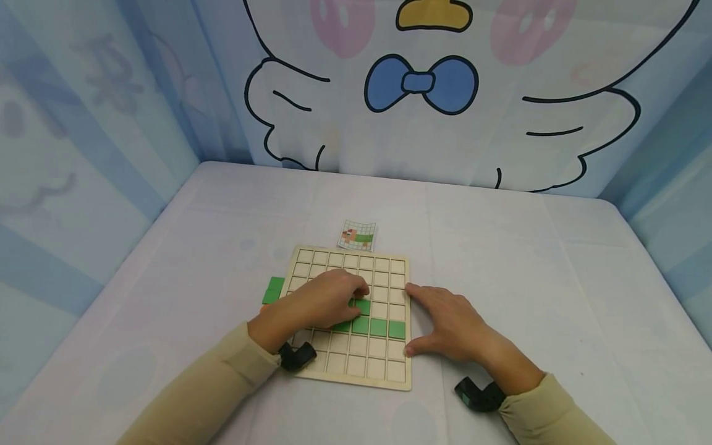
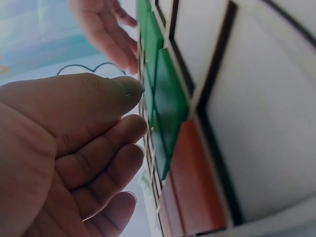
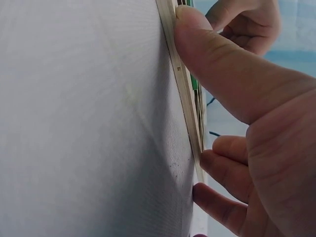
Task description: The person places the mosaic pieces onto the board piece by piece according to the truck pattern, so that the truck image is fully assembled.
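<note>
A pale wooden grid board (image 1: 367, 374) lies on the table. A row of green square tiles (image 1: 378, 327) runs across its cells, with another green tile (image 1: 363, 307) just above. My left hand (image 1: 328, 296) is over the board, loosely bent fingers and thumb close to these tiles, no tile visible between them. In the left wrist view, orange-red tiles (image 2: 195, 182) sit in cells beside the green ones. My right hand (image 1: 453, 324) touches the board's right edge with thumb and fingertips spread apart, as the right wrist view also shows.
A small picture card (image 1: 357, 236) with a gridded orange and green pattern lies behind the board. Loose green tiles (image 1: 274, 289) lie at the board's left side, partly hidden, with a bit of orange below. A printed curtain (image 1: 423, 142) stands behind the table.
</note>
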A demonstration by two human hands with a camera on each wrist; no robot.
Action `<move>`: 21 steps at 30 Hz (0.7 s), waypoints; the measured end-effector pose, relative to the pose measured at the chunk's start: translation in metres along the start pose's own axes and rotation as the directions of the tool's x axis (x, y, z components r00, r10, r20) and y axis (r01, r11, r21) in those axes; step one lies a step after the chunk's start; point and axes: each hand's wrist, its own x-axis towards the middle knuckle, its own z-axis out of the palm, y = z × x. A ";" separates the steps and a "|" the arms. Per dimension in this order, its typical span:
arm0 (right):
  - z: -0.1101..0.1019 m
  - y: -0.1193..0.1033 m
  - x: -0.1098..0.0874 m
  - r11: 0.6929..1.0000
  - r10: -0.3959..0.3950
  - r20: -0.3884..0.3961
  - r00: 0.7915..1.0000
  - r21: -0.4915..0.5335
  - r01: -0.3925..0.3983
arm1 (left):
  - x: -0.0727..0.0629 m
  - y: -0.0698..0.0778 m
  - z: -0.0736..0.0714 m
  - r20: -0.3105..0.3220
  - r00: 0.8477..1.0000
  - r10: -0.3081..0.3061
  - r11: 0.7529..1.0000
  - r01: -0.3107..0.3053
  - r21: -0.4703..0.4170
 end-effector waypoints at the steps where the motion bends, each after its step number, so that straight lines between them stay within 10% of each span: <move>1: 0.000 0.000 0.000 1.000 0.002 0.001 1.000 0.000 -0.002 | -0.001 0.000 -0.001 -0.001 1.000 -0.004 1.000 0.004 -0.002; 21: 0.000 0.000 0.000 1.000 -0.006 0.002 1.000 0.003 0.006 | -0.026 -0.010 -0.025 -0.092 0.993 -0.077 0.994 0.069 -0.087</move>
